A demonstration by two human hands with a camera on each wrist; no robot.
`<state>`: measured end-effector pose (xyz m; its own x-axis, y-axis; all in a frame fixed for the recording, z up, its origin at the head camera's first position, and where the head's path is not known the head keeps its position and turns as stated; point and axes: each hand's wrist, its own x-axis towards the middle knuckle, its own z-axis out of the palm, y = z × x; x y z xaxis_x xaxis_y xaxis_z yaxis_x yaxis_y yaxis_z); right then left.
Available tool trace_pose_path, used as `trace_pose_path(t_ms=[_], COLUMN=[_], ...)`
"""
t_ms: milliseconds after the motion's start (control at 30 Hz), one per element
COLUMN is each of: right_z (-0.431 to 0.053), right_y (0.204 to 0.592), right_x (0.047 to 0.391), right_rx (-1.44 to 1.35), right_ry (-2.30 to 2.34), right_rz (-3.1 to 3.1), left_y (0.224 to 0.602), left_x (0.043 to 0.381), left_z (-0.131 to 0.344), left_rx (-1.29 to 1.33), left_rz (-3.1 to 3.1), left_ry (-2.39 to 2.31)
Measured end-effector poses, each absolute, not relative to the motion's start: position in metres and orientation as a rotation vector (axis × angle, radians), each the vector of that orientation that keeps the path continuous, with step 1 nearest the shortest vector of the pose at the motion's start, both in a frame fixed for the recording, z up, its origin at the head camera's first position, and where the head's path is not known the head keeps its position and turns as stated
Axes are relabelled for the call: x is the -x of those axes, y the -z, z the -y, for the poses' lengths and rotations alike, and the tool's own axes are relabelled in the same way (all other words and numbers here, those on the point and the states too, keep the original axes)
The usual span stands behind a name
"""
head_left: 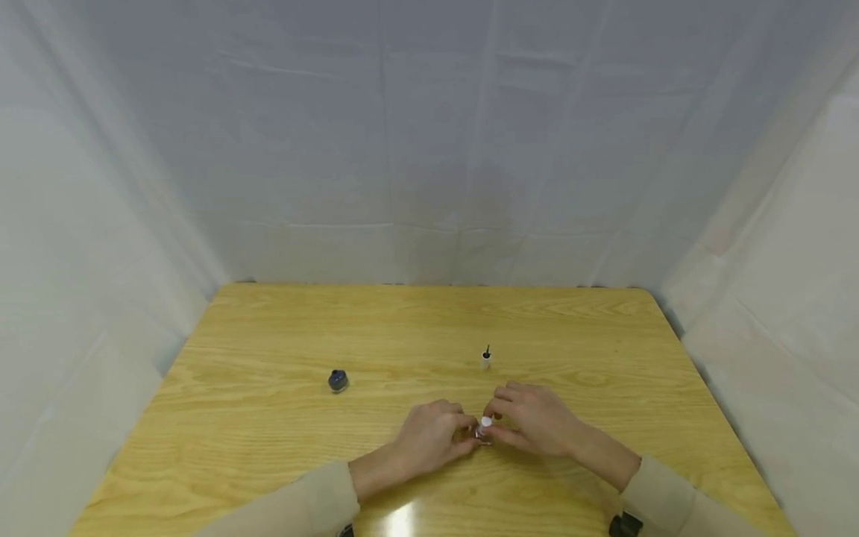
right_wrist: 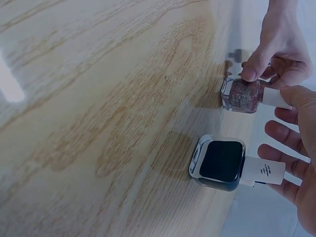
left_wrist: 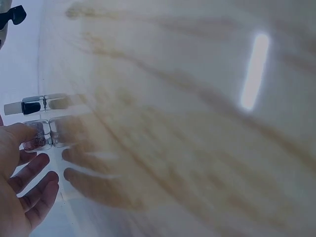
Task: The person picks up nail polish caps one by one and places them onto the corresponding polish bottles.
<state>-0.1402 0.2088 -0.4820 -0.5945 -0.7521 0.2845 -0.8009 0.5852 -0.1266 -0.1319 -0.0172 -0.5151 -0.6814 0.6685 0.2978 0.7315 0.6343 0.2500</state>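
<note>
My left hand [head_left: 432, 436] grips a small clear nail polish bottle [right_wrist: 244, 95] with reddish glitter polish, upright at the table surface. The thumb and index finger of my right hand [head_left: 537, 421] pinch its white cap [right_wrist: 275, 98], which sits on the bottle's neck. Right beside it, under my right hand, stands a dark nail polish bottle [right_wrist: 222, 160] with a printed white cap [right_wrist: 264, 170]; the head view has it hidden behind that hand. Glitter and dark bottles also show side by side in the left wrist view.
Farther left on the wooden table [head_left: 268, 432] sits a dark blue bottle [head_left: 338, 381] with no cap on its neck. Beyond my hands a white cap [head_left: 486, 360] stands with its dark brush pointing up. Pale sheets [head_left: 429, 149] hang around the table.
</note>
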Motion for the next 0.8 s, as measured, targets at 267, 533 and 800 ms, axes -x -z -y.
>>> trace_pose_path(t_ms=[267, 533, 800], right_z=[-0.209, -0.21, -0.219], right_y=[0.481, 0.481, 0.473], right_x=[0.14, 0.139, 0.14], right_rx=[-1.307, -1.272, -1.268], right_ry=[-0.363, -0.362, -0.392], right_rz=[2.61, 2.645, 2.611], left_y=[0.514, 0.514, 0.504], left_x=[0.131, 0.129, 0.122], left_z=[0.018, 0.02, 0.035], left_rx=[1.158, 1.115, 1.019], left_rz=[2.687, 2.708, 2.787], left_ry=[0.54, 0.532, 0.528])
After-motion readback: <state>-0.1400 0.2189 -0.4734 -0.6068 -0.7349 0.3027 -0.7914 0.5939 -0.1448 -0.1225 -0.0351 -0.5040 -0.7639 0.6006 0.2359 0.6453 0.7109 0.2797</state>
